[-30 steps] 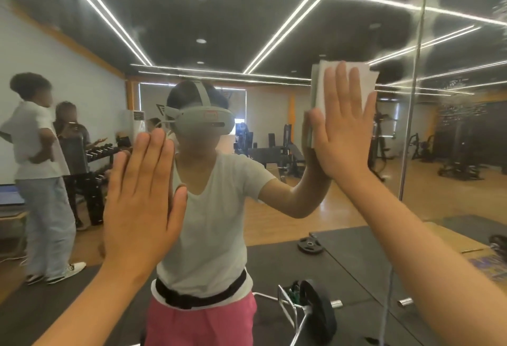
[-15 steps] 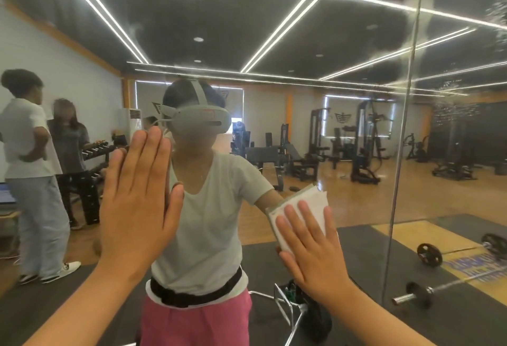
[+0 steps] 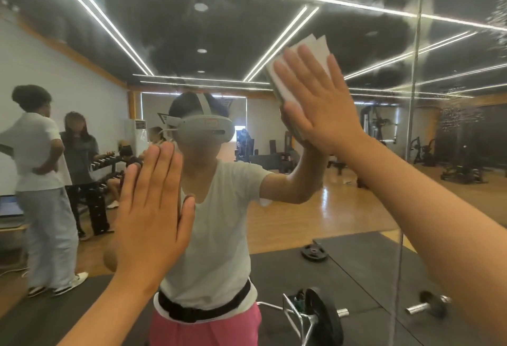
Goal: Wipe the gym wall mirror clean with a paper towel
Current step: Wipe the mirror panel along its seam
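The wall mirror (image 3: 356,208) fills the whole view and reflects the gym. My right hand (image 3: 321,101) is raised high at upper right, fingers straight, pressing a folded white paper towel (image 3: 315,46) flat against the glass. The towel's top edge sticks out above my fingertips. My left hand (image 3: 151,208) lies flat on the mirror at lower left, fingers straight and together, holding nothing. Faint smears show on the glass near the top right.
A vertical seam (image 3: 411,115) between mirror panels runs down the right side. Reflected in the glass are myself with a headset, two people (image 3: 41,175) standing at left, a barbell plate (image 3: 323,315) on black mats and gym machines far right.
My right hand has swept the towel from low centre back up to the upper right of the mirror. My left hand has stayed flat in place.
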